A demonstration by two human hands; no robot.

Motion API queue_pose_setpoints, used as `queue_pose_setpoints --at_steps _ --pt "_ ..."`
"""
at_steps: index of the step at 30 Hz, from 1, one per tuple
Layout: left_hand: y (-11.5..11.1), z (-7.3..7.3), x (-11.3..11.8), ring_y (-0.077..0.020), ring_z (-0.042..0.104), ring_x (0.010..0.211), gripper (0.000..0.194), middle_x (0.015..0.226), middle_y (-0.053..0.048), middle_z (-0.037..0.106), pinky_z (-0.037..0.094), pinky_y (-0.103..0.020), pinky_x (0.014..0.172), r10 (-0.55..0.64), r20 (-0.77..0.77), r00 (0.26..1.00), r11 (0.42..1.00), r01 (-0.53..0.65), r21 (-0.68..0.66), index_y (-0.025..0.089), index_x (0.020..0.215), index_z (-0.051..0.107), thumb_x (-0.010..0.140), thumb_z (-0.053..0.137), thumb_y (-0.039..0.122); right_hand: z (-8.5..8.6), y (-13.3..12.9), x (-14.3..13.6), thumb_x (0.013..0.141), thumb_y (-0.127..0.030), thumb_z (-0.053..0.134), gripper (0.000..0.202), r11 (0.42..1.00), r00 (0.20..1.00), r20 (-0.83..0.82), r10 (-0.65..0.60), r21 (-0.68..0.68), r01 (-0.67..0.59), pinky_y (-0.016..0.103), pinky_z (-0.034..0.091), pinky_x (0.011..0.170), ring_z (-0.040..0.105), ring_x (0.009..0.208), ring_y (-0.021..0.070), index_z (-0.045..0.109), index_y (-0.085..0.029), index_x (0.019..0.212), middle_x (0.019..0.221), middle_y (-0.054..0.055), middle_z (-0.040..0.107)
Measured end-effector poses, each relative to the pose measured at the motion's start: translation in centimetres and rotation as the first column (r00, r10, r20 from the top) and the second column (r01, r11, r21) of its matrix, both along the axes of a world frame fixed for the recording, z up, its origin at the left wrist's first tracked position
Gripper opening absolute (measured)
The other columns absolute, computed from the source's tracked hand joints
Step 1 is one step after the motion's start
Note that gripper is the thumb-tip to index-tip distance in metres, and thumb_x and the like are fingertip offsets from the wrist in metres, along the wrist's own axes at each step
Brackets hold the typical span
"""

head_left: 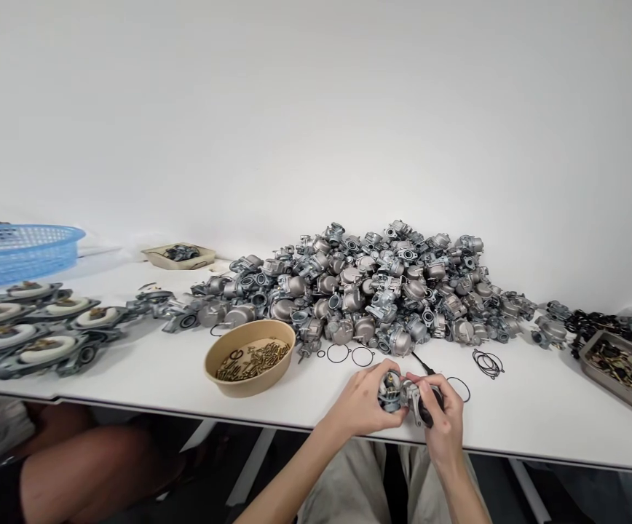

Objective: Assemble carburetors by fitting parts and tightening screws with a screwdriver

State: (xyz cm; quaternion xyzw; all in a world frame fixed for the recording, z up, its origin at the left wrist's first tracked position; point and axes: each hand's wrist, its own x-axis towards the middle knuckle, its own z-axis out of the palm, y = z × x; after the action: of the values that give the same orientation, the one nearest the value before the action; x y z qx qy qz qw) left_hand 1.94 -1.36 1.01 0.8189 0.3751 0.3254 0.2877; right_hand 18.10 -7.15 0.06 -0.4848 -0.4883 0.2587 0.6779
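Close to the table's front edge, both my hands grip one grey metal carburetor (408, 393). My left hand (364, 399) is wrapped round its left end, where a white part and a brass bit show. On the right end, my right hand (445, 416) has thumb and fingers closed about a dark round part. Just behind my hands lies a black-handled screwdriver (424, 365), its shaft pointing at the pile. Thin black rubber rings (362, 356) lie flat nearby, and a bunch of rings (488, 363) sits farther right.
A large pile of carburetors (352, 291) rises against the wall. Left of my hands stands a tan bowl (212, 371) of small brass parts. Opened carburetor bodies (48, 349), a blue basket (65, 251) and a tray (594, 371) flank it. A person's leg (97, 473) shows at lower left.
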Motion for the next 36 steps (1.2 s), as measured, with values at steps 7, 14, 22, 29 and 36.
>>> queue_pose_setpoints --at_steps 7,14,22,29,36 --pt "-0.3 0.2 -0.2 -0.0275 0.07 0.094 0.05 0.099 0.002 0.074 0.052 -0.034 0.087 0.033 -0.047 0.998 0.999 -0.034 -0.022 0.029 0.115 0.058 0.068 0.074 0.031 0.3 -0.1 -0.5 0.09 -0.06 0.072 0.04 0.999 0.999 0.035 -0.032 0.01 0.032 0.039 0.058 0.082 0.077 0.09 0.0307 0.076 -0.022 0.079 0.092 0.012 0.082" --pt "-0.2 0.3 -0.2 -0.0276 0.07 0.094 0.049 0.099 0.002 0.073 0.051 -0.035 0.088 0.025 -0.059 0.998 0.999 -0.027 -0.033 0.03 0.114 0.056 0.069 0.075 0.032 0.1 0.0 -0.2 0.09 -0.058 0.073 0.039 1.0 1.0 0.031 0.0 0.003 0.0 0.041 0.06 0.083 0.077 0.093 0.0321 0.075 -0.021 0.08 0.093 0.013 0.082" --pt "-0.1 0.5 -0.8 -0.0286 0.07 0.104 0.061 0.115 -0.001 0.071 0.052 -0.039 0.096 0.022 -0.006 1.0 0.995 -0.023 -0.092 0.029 0.121 0.054 0.067 0.082 0.031 -1.4 0.5 -0.2 0.087 -0.056 0.077 0.036 0.999 0.99 -0.136 0.038 0.025 -0.035 0.042 0.061 0.081 0.078 0.091 0.0314 0.076 -0.021 0.082 0.094 0.013 0.082" --pt "0.2 -0.1 -1.2 -0.0257 0.07 0.105 0.053 0.117 -0.001 0.072 0.052 -0.036 0.099 -0.047 0.042 0.998 0.999 0.047 -0.013 0.027 0.118 0.058 0.07 0.081 0.029 -0.4 0.0 -0.6 0.089 -0.056 0.075 0.034 0.999 0.996 -0.086 0.029 0.032 -0.026 0.043 0.06 0.084 0.077 0.091 0.0309 0.076 -0.022 0.081 0.091 0.011 0.083" --pt "0.7 -0.2 -1.5 -0.0294 0.068 0.116 0.049 0.124 -0.006 0.073 0.052 -0.04 0.103 -0.122 0.132 0.984 0.991 0.128 -0.035 0.025 0.114 0.061 0.07 0.082 0.028 -0.1 -0.4 -0.9 0.091 -0.055 0.072 0.035 0.998 0.997 -0.071 0.039 0.052 -0.035 0.045 0.06 0.084 0.078 0.089 0.0316 0.076 -0.022 0.08 0.088 0.011 0.082"
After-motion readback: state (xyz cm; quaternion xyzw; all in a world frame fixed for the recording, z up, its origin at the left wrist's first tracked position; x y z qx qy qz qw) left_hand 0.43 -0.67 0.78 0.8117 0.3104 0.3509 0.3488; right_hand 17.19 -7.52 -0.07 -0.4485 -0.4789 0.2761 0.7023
